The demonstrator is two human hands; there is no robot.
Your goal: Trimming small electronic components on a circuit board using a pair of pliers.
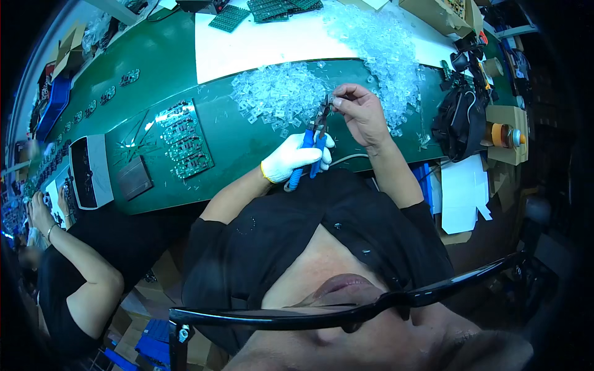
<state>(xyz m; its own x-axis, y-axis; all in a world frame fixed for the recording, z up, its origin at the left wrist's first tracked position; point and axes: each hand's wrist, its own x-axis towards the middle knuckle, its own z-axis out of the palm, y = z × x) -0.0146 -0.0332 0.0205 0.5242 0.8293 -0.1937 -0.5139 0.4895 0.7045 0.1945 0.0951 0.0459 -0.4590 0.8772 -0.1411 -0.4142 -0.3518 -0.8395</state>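
Note:
In a white glove, my left hand (300,154) is closed around a pair of blue-handled nippers (317,133). Their jaws point away from me, up to the fingertips of my bare right hand (365,114). Thumb and forefinger of that hand pinch a small clear plastic piece (332,101), mostly hidden by the fingers, right at the jaws. Just beyond the tool lies a heap of small clear plastic pieces (275,93) on the green table mat (235,157). A second, larger pile of clear pieces (387,62) spreads behind my right hand.
Circuit boards (185,139) lie in rows left of my arm, near a dark flat block (134,177) and a grey-framed tray (91,172). A co-worker's hand (42,213) is at far left. A black bag (461,120) and an orange-capped bottle (507,135) stand at right.

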